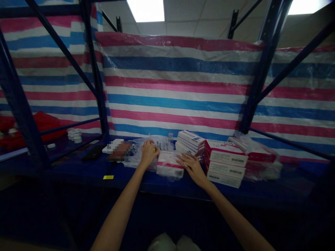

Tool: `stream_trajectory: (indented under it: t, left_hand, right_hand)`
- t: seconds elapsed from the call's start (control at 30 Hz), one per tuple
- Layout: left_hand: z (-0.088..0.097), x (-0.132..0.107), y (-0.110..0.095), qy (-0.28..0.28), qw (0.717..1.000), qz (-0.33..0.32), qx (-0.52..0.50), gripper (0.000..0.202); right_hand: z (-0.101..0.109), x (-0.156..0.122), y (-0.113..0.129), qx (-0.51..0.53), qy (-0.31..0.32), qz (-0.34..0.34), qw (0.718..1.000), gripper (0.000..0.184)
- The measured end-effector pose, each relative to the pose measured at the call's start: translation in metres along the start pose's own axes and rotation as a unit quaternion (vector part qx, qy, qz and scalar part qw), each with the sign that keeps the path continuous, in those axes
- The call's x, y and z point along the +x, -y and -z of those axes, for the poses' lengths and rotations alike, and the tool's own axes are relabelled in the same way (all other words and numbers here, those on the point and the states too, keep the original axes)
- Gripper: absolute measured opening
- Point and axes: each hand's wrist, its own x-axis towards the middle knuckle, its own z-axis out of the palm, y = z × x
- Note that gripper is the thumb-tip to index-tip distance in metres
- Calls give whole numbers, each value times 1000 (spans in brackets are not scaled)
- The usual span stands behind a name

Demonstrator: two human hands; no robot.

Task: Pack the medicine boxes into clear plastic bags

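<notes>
My left hand (149,154) is closed over a clear plastic bag (137,150). A small yellow bit shows at its fingers, but what they hold is too small to make out. Just to its right lies a white and pink box (170,164), with clear plastic around its lower edge. My right hand (193,168) is open, its fingers stretched out flat, with the fingertips at the box's right edge. A stack of white boxes (190,141) stands behind my right hand. Beside it are stacked pink and white boxes (226,164) with barcode labels.
More pink boxes in clear plastic (261,157) lie at the right. A small clear glass bottle (170,137) stands at the back. Left of the bag are a blurred brown item (120,151), a black flat object (93,152) and a yellow label (108,177). Blue rack posts (95,69) flank the shelf.
</notes>
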Motion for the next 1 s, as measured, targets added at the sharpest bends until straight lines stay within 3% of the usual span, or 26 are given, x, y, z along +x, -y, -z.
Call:
stream_trajectory:
  t: [0.1, 0.23, 0.4, 0.5, 0.6, 0.7, 0.77, 0.83, 0.93, 1.0]
  left_hand:
    - [-2, -4, 8, -1, 997, 22, 68, 9]
    - [-9, -10, 13, 53, 991, 20, 119, 13]
    - [-18, -17, 22, 103, 988, -17, 110, 19]
    - [-21, -20, 23, 105, 990, -27, 95, 20]
    - [-22, -21, 21, 95, 993, -35, 66, 25]
    - [-18, -20, 21, 93, 995, -31, 12, 31]
    - [-13, -22, 20, 71, 997, -17, -21, 34]
    - [-6, -27, 16, 16, 998, -1, -53, 34]
    - [6, -46, 1, -108, 985, 13, -130, 29]
    - [11, -63, -14, -175, 959, 42, -217, 29]
  right_hand:
    - [-3, -13, -1, 14, -4, -23, 1000, 32]
    - [-1, -19, 3, -2, -4, -40, 999, 32]
    - [21, -13, 18, -56, -3, -29, 998, 36]
    - [35, 8, 35, -74, 45, 33, 996, 73]
    - [29, 46, 41, -82, 144, 94, 982, 107]
    - [9, 84, 30, -74, 263, 36, 961, 124]
    - [-2, 99, 20, -37, 317, -21, 947, 123]
    - [-7, 102, 14, -16, 332, -46, 942, 119]
    - [-2, 93, 12, -14, 316, -29, 948, 113]
    - [4, 85, 13, 4, 288, -19, 957, 110]
